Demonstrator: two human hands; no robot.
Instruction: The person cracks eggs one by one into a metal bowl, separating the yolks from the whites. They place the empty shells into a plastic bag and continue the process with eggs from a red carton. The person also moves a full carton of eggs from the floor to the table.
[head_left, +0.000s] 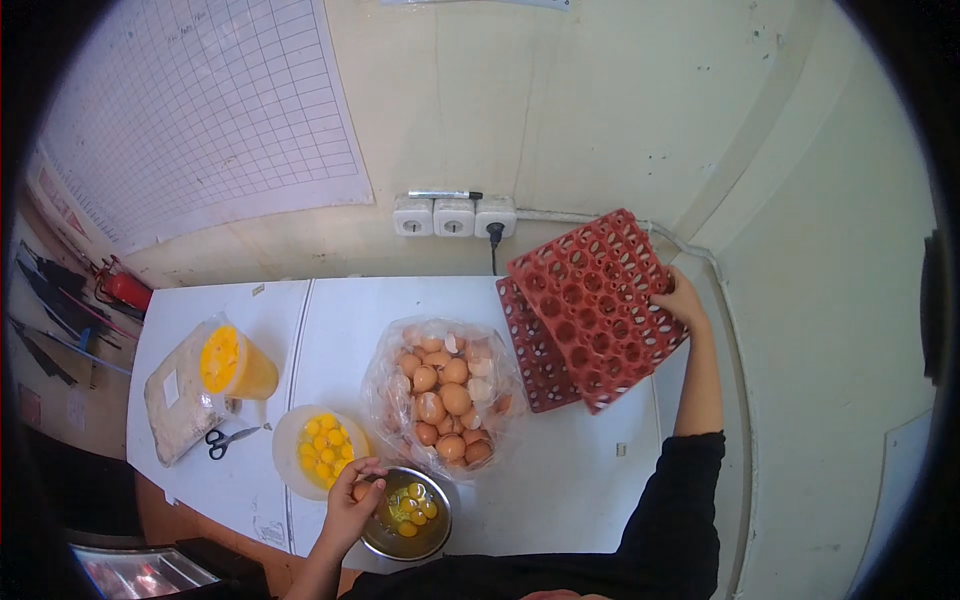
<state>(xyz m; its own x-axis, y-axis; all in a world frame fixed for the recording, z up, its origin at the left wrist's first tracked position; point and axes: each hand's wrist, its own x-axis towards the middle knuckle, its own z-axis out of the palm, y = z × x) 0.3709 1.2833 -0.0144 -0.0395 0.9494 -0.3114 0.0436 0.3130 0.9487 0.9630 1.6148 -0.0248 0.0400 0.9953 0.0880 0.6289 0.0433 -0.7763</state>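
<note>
My left hand (355, 504) holds a brown egg (361, 491) at the left rim of a metal bowl (448, 532) with several cracked-out yolks and whites in it. My right hand (677, 301) grips the right edge of a red plastic egg tray (600, 307), tilted and raised over another red egg tray (536, 367) on the table. Between the hands stands a clear plastic bag (379, 375) full of brown eggshells (454, 397). A translucent plastic bowl (285, 454) with many yolks is left of the metal bowl, partly behind my left hand.
On the white table (337, 300) at left are scissors (217, 444), a tub of yellow-orange contents (259, 373) and a bag of pale material (172, 405). Wall sockets (454, 219) with a plugged-in black cable are behind the table. A monitor (142, 574) is at lower left.
</note>
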